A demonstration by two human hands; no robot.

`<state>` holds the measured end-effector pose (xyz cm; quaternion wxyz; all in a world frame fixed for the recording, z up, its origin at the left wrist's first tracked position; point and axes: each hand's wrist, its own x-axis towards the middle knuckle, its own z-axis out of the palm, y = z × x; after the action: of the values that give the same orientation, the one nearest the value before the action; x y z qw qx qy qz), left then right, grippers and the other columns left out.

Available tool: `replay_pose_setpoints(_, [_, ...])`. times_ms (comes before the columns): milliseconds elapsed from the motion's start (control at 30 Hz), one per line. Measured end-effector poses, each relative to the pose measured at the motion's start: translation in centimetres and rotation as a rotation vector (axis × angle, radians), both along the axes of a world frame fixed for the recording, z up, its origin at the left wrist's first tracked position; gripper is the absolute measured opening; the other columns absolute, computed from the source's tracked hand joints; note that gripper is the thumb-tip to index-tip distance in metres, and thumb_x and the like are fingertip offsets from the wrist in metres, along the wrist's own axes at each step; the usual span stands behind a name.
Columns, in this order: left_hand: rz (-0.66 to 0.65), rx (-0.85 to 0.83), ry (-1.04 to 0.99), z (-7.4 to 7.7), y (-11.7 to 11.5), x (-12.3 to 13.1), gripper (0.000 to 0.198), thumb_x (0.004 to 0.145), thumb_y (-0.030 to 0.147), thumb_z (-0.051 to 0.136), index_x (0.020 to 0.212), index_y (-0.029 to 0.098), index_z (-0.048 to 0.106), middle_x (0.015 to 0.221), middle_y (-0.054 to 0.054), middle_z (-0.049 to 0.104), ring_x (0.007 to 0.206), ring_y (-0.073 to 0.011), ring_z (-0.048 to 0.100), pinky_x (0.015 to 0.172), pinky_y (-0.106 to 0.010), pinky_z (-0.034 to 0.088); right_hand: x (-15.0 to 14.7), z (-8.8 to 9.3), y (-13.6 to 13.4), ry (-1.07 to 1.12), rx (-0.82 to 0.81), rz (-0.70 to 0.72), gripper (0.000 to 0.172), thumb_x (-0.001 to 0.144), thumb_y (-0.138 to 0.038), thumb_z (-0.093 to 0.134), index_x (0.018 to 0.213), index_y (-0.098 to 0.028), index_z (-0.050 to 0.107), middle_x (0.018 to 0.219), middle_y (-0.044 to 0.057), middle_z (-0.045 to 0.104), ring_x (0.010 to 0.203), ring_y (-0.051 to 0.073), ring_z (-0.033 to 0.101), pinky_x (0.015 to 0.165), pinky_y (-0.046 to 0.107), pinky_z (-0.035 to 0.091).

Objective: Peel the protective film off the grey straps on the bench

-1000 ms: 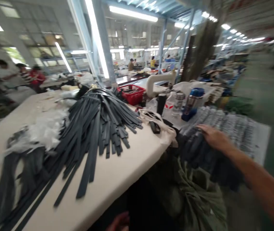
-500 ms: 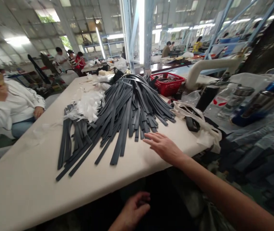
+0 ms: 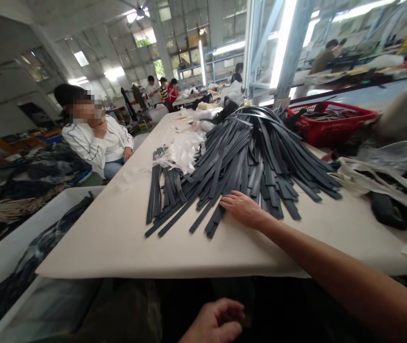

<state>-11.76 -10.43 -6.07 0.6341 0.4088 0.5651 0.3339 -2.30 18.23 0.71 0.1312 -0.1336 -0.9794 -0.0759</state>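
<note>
A large fanned heap of dark grey flat strips (image 3: 232, 147) covers the middle of the table (image 3: 125, 252), bundled at its far end. My right hand (image 3: 242, 208) lies palm down on the near ends of some strips, its fingers stretched out and not closed round any. Below the table's front edge, my left hand (image 3: 221, 321) hovers with loosely bent fingers. Its thumb stands apart from them, and nothing shows between. Crumpled white plastic (image 3: 185, 147) rests on the left part of the heap.
A red basket (image 3: 328, 126) with dark pieces stands behind the heap on the right. Nearer lies a pale bag (image 3: 378, 183) with a black roll (image 3: 391, 209). Left of the table are a white bin (image 3: 10, 238) of dark material and a seated person (image 3: 98, 138).
The view has swung left. My right hand has moved left and come down onto the strip ends, a few of which now lie closer together. My left hand stays low, below the edge.
</note>
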Motion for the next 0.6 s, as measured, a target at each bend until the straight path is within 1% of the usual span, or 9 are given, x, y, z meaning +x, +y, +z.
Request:
replay_pose_setpoints(67, [-0.030,0.029,0.014,1.8,-0.2,-0.5,0.041,0.079,0.037,0.065,0.115,0.017,0.069,0.112,-0.010,0.074,0.101,-0.0258,0.067,0.091,-0.036,0.049,-0.3,0.1,0.2,0.020,-0.017,-0.020,0.023,0.090,-0.004,0.050,0.100,-0.017,0.067,0.103,0.009,0.070,0.098,0.021,0.064,0.099,0.038,0.041])
replay_pose_setpoints(167, [-0.042,0.131,0.115,5.5,0.3,-2.0,0.030,0.085,0.040,0.062,0.102,0.019,0.075,0.100,-0.007,0.076,0.095,-0.0230,0.067,0.088,-0.033,0.049,-0.5,0.5,0.2,0.063,-0.046,-0.039,0.024,0.091,-0.004,0.048,0.092,-0.017,0.068,0.095,0.009,0.070,0.090,0.021,0.065,0.094,0.036,0.043])
replay_pose_setpoints(233, [0.017,0.263,0.220,8.0,1.6,-3.9,0.029,0.088,0.042,0.059,0.095,0.019,0.076,0.095,-0.006,0.077,0.092,-0.0215,0.068,0.086,-0.031,0.049,0.0,0.8,-0.3,0.113,-0.069,-0.059,0.025,0.094,-0.006,0.046,0.088,-0.017,0.067,0.088,0.008,0.070,0.085,0.021,0.065,0.089,0.035,0.045])
replay_pose_setpoints(267, [0.068,0.338,0.276,9.1,2.7,-5.2,0.030,0.088,0.042,0.059,0.093,0.019,0.076,0.093,-0.006,0.077,0.091,-0.0211,0.068,0.087,-0.030,0.049,0.4,0.9,-0.7,0.145,-0.082,-0.074,0.025,0.095,-0.009,0.045,0.088,-0.017,0.067,0.086,0.008,0.069,0.083,0.021,0.065,0.086,0.034,0.046])
replay_pose_setpoints(333, [0.189,0.478,0.400,11.0,5.7,-8.1,0.031,0.088,0.044,0.059,0.091,0.018,0.076,0.095,-0.006,0.077,0.094,-0.0214,0.068,0.089,-0.030,0.049,2.0,0.7,-2.1,0.206,-0.108,-0.101,0.025,0.100,-0.016,0.043,0.093,-0.017,0.067,0.084,0.007,0.069,0.079,0.020,0.065,0.079,0.031,0.048])
replay_pose_setpoints(400, [0.300,0.562,0.551,12.4,9.9,-11.1,0.033,0.088,0.045,0.057,0.093,0.017,0.075,0.098,-0.007,0.077,0.095,-0.0220,0.068,0.090,-0.031,0.049,4.2,0.0,-3.7,0.276,-0.145,-0.117,0.027,0.102,-0.024,0.040,0.097,-0.018,0.066,0.083,0.006,0.070,0.075,0.018,0.066,0.069,0.027,0.048])
replay_pose_setpoints(433, [0.344,0.579,0.647,12.8,12.3,-12.5,0.035,0.089,0.046,0.056,0.096,0.016,0.074,0.099,-0.007,0.077,0.094,-0.0218,0.068,0.088,-0.031,0.050,5.5,-0.4,-4.5,0.318,-0.176,-0.123,0.027,0.102,-0.026,0.040,0.097,-0.019,0.066,0.082,0.006,0.071,0.072,0.018,0.066,0.065,0.026,0.047])
replay_pose_setpoints(500, [0.382,0.562,0.890,13.5,17.3,-15.0,0.037,0.092,0.044,0.050,0.102,0.016,0.072,0.104,-0.007,0.077,0.096,-0.0205,0.068,0.087,-0.028,0.049,8.0,-1.3,-5.6,0.404,-0.260,-0.148,0.028,0.102,-0.030,0.041,0.095,-0.019,0.066,0.082,0.006,0.072,0.069,0.018,0.067,0.062,0.026,0.047])
replay_pose_setpoints(600, [0.408,0.511,1.032,13.6,24.6,-17.4,0.039,0.091,0.042,0.052,0.109,0.013,0.070,0.112,-0.011,0.074,0.106,-0.0239,0.065,0.094,-0.031,0.045,10.7,-2.0,-6.4,0.478,-0.461,-0.234,0.025,0.100,-0.032,0.043,0.093,-0.020,0.064,0.079,0.005,0.072,0.068,0.019,0.067,0.062,0.027,0.048])
